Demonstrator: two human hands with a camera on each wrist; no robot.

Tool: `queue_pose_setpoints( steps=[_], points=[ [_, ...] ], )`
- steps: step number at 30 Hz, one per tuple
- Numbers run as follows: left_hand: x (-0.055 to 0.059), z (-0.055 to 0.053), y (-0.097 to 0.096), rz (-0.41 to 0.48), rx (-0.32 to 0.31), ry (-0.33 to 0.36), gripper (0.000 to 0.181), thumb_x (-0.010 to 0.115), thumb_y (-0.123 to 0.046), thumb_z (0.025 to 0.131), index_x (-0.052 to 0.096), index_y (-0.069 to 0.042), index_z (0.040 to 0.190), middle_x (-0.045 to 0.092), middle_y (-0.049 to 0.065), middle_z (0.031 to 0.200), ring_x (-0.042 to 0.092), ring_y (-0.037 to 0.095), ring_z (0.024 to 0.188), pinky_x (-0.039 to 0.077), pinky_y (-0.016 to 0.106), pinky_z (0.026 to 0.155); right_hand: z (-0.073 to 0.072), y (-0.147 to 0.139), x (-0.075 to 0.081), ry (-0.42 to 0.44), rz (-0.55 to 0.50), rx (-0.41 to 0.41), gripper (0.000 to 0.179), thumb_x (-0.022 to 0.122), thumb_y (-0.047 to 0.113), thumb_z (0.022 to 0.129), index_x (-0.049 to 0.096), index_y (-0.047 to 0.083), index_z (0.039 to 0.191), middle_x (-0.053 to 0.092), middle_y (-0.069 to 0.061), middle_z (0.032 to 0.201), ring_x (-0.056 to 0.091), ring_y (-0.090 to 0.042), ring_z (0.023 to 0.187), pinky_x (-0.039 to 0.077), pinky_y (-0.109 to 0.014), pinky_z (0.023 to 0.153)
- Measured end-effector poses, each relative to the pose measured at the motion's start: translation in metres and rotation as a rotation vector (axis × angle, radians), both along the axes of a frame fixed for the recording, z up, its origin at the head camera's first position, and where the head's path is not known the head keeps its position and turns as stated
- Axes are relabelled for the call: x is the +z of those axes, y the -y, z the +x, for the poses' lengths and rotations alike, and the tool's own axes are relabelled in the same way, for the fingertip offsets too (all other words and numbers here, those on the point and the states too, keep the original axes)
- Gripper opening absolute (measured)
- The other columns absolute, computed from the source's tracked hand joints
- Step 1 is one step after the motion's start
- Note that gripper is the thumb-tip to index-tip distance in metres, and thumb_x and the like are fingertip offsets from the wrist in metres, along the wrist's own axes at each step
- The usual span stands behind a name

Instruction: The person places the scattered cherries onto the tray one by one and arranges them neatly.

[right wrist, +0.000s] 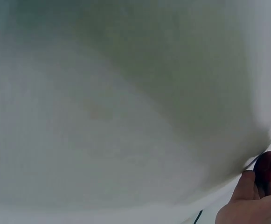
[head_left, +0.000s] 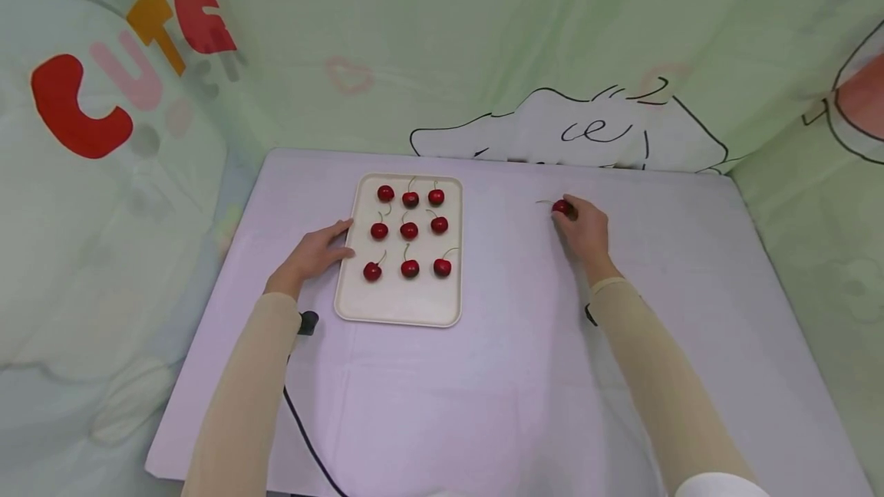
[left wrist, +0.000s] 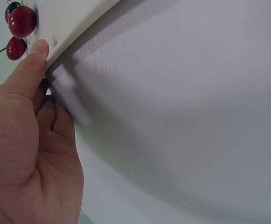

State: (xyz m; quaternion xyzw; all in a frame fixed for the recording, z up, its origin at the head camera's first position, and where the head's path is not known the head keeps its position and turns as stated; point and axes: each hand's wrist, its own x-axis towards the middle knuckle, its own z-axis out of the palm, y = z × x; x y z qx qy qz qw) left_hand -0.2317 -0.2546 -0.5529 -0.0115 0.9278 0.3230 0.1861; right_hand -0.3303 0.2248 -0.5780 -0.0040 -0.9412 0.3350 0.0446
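Several dark red cherries [head_left: 409, 231] with thin stems lie in rows on a cream rectangular tray [head_left: 399, 307]. My left hand [head_left: 314, 255] is at the tray's left side, thumb and forefinger apart and touching its edge. In the left wrist view the thumb [left wrist: 35, 60] lies against the rim, while the other fingers stay lower beside it. To the right of the tray, my right hand [head_left: 585, 230] pinches a single cherry [head_left: 561, 207] between thumb and fingers, its stem pointing left. That cherry shows at the lower right corner of the right wrist view, partly covered by fingertips.
A pale lilac cloth-covered table [head_left: 511, 374] lies under everything. Printed green curtains [head_left: 483, 44] stand behind and at both sides. A black cable [head_left: 307, 436] runs down from the left wrist, over the front of the table.
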Motion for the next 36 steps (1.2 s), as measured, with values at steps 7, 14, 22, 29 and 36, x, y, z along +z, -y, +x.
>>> queue_pose_setpoints(
  steps=[7,14,22,29,36],
  points=[
    [0.000,0.000,0.000,-0.002,-0.002,-0.001,0.068,0.058,-0.035,0.089,0.024,-0.023,0.147,0.020,0.006,0.153,0.016,0.027,0.142,0.019,0.044,0.116,0.013,0.018,0.006,-0.022,-0.061,0.025,0.047,0.063,0.021,0.087,0.052,0.004,0.130,0.055,-0.018,0.128,0.053,-0.029,0.115,0.046,-0.043,0.099],
    [0.000,0.000,0.001,-0.004,-0.010,-0.007,0.068,0.058,-0.036,0.090,0.024,-0.023,0.147,0.021,0.006,0.153,0.016,0.027,0.142,0.019,0.043,0.117,0.034,0.057,0.027,-0.031,-0.147,0.112,0.046,0.065,0.018,0.086,0.053,0.004,0.128,0.056,-0.017,0.128,0.058,-0.027,0.113,0.051,-0.037,0.093],
    [0.002,0.001,0.000,0.007,-0.005,0.001,0.068,0.058,-0.036,0.089,0.024,-0.023,0.147,0.021,0.006,0.153,0.016,0.027,0.142,0.019,0.043,0.117,0.074,0.112,0.043,-0.117,-0.155,0.367,0.045,0.067,0.015,0.084,0.055,0.002,0.125,0.061,-0.014,0.121,0.062,-0.022,0.107,0.054,-0.029,0.088],
    [0.002,0.001,0.000,0.003,-0.008,-0.004,0.068,0.058,-0.035,0.089,0.024,-0.023,0.147,0.021,0.007,0.153,0.016,0.027,0.142,0.019,0.044,0.116,0.124,0.157,0.048,-0.061,-0.149,0.558,0.044,0.071,0.014,0.081,0.058,0.004,0.122,0.064,-0.008,0.117,0.063,-0.017,0.103,0.054,-0.024,0.085],
    [0.004,0.001,0.000,0.003,-0.013,-0.004,0.068,0.058,-0.035,0.089,0.023,-0.023,0.147,0.021,0.006,0.153,0.016,0.027,0.142,0.019,0.043,0.117,0.154,0.186,0.041,0.030,-0.128,0.652,0.038,0.071,0.012,0.080,0.063,0.007,0.117,0.067,-0.003,0.110,0.064,-0.014,0.098,0.055,-0.027,0.085]
  ],
)
